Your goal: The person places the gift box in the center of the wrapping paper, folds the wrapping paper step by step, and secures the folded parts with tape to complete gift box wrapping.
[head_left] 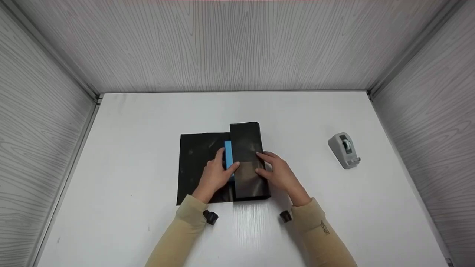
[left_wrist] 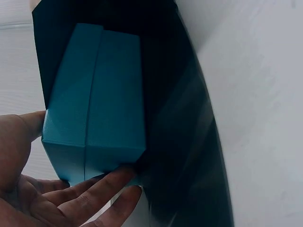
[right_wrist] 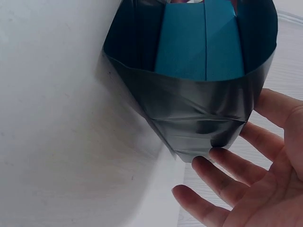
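A blue box (head_left: pixel 228 154) sits on a sheet of black wrapping paper (head_left: pixel 195 159), part of which is folded over its top. In the left wrist view the box (left_wrist: pixel 116 94) shows one end and a lengthwise seam. My left hand (head_left: pixel 215 174) grips the box at its left side, with the thumb over the folded paper's edge and the fingers at the box's side. On the right, my right hand (head_left: pixel 280 174) touches the folded paper with nearly straight fingers. In the right wrist view the paper (right_wrist: pixel 194 99) bulges loosely around the box, and the hand's fingertips touch its outside.
A grey tape dispenser (head_left: pixel 344 150) holding a roll of tape stands to the right on the white table (head_left: pixel 130 148). Grey wood-grain panels (head_left: pixel 230 44) enclose the table at the back and both sides. The flat part of the paper spreads left of the box.
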`<state>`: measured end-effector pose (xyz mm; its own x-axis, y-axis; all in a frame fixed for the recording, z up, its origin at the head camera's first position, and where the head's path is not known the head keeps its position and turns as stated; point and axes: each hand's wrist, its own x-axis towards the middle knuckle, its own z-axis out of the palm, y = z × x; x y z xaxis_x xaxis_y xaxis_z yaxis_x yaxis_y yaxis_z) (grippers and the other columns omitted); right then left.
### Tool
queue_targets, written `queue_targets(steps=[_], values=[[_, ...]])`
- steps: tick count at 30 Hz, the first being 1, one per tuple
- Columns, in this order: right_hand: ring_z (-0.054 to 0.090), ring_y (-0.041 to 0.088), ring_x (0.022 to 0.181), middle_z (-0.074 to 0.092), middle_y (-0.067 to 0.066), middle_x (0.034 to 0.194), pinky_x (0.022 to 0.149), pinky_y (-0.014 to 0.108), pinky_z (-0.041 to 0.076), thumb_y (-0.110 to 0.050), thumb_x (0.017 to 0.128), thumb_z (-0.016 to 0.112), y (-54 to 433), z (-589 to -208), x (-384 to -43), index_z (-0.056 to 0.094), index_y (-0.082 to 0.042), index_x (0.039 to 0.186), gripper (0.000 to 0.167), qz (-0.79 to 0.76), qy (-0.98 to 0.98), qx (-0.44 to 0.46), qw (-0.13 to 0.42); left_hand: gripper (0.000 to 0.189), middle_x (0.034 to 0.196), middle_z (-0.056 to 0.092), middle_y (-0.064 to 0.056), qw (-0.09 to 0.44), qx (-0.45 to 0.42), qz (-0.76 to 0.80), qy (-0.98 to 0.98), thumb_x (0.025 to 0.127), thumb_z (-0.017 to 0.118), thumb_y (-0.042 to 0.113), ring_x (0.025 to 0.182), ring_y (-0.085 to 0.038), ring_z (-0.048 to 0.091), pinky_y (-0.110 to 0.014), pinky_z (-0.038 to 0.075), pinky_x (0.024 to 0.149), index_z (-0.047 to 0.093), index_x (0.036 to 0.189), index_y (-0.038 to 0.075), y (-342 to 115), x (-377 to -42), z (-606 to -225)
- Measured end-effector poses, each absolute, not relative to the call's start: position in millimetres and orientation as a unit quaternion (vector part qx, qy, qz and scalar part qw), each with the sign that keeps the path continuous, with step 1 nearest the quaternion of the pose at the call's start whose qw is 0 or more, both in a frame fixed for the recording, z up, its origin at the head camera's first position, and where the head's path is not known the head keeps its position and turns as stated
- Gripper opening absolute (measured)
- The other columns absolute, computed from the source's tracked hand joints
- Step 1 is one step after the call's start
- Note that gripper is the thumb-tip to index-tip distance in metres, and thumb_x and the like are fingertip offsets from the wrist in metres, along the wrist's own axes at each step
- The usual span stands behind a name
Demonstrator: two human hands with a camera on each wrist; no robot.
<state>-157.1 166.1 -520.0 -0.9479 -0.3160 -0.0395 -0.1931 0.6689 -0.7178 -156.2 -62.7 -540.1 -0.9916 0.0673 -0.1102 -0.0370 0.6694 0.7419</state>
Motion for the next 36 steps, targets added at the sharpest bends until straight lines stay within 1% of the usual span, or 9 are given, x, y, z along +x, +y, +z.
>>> queue_targets(steps=[5, 9, 13, 16, 21, 24, 30, 36], values=[[0.043, 0.035, 0.133, 0.044, 0.019, 0.147, 0.105, 0.047, 0.038, -0.021, 0.093, 0.07, 165.3, -520.6, -156.5, 0.051, -0.005, 0.142, 0.056, -0.379, 0.912, -0.143, 0.072, 0.079, 0.12, 0.063, -0.025, 0.058, 0.009, 0.405, 0.913, 0.094, 0.062, 0.049, 0.096, -0.033, 0.066, -0.047, 0.051, 0.082, 0.031, 0.152, 0.004, -61.6, -156.3, -540.0], [0.044, 0.035, 0.132, 0.045, 0.019, 0.145, 0.105, 0.047, 0.039, -0.02, 0.093, 0.07, 164.5, -520.9, -155.9, 0.052, -0.005, 0.141, 0.054, -0.378, 0.912, -0.147, 0.064, 0.079, 0.126, 0.059, -0.027, 0.062, 0.013, 0.407, 0.911, 0.095, 0.061, 0.046, 0.1, -0.033, 0.066, -0.047, 0.051, 0.086, 0.03, 0.152, 0.001, -61.7, -156.5, -539.5], [0.044, 0.034, 0.133, 0.044, 0.018, 0.146, 0.105, 0.046, 0.038, -0.02, 0.093, 0.07, 163.8, -520.5, -155.0, 0.052, -0.006, 0.142, 0.054, -0.379, 0.912, -0.143, 0.065, 0.079, 0.13, 0.057, -0.027, 0.071, 0.008, 0.414, 0.907, 0.096, 0.06, 0.045, 0.106, -0.034, 0.064, -0.047, 0.05, 0.089, 0.028, 0.153, 0.001, -61.2, -156.8, -538.6], [0.044, 0.033, 0.133, 0.045, 0.016, 0.146, 0.105, 0.046, 0.038, -0.02, 0.093, 0.07, 163.4, -520.2, -154.9, 0.052, -0.007, 0.142, 0.054, -0.38, 0.912, -0.143, 0.064, 0.078, 0.129, 0.058, -0.026, 0.075, 0.006, 0.418, 0.905, 0.096, 0.06, 0.044, 0.103, -0.033, 0.065, -0.047, 0.05, 0.088, 0.028, 0.153, 0.002, -60.8, -156.9, -538.1], [0.05, 0.032, 0.127, 0.047, 0.014, 0.144, 0.102, 0.044, 0.042, -0.018, 0.092, 0.071, 163.6, -521.6, -156.9, 0.047, -0.008, 0.145, 0.059, -0.393, 0.905, -0.149, 0.062, 0.077, 0.127, 0.059, -0.026, 0.075, 0.005, 0.422, 0.904, 0.097, 0.059, 0.044, 0.099, -0.032, 0.066, -0.047, 0.051, 0.087, 0.028, 0.153, 0.003, -60.9, -157.1, -538.0], [0.053, 0.031, 0.124, 0.047, 0.014, 0.143, 0.101, 0.044, 0.043, -0.017, 0.092, 0.071, 164.0, -522.6, -159.1, 0.046, -0.008, 0.146, 0.061, -0.398, 0.902, -0.154, 0.062, 0.076, 0.129, 0.058, -0.025, 0.074, 0.005, 0.423, 0.903, 0.097, 0.059, 0.044, 0.105, -0.034, 0.064, -0.048, 0.049, 0.089, 0.028, 0.153, 0.003, -60.9, -158.0, -538.8], [0.052, 0.032, 0.124, 0.048, 0.016, 0.142, 0.098, 0.046, 0.045, -0.016, 0.092, 0.071, 163.4, -522.8, -162.5, 0.051, -0.005, 0.142, 0.055, -0.392, 0.904, -0.161, 0.054, 0.076, 0.129, 0.058, -0.025, 0.075, 0.002, 0.425, 0.902, 0.097, 0.059, 0.044, 0.108, -0.034, 0.063, -0.048, 0.048, 0.091, 0.028, 0.153, 0.004, -61.1, -159.7, -538.8], [0.054, 0.033, 0.12, 0.047, 0.019, 0.139, 0.094, 0.046, 0.048, -0.015, 0.092, 0.07, 161.9, -523.0, -166.4, 0.051, -0.007, 0.142, 0.055, -0.384, 0.905, -0.177, 0.053, 0.076, 0.131, 0.057, -0.024, 0.084, -0.003, 0.425, 0.901, 0.097, 0.058, 0.044, 0.111, -0.033, 0.061, -0.048, 0.047, 0.093, 0.026, 0.154, 0.004, -60.1, -161.4, -537.5]])
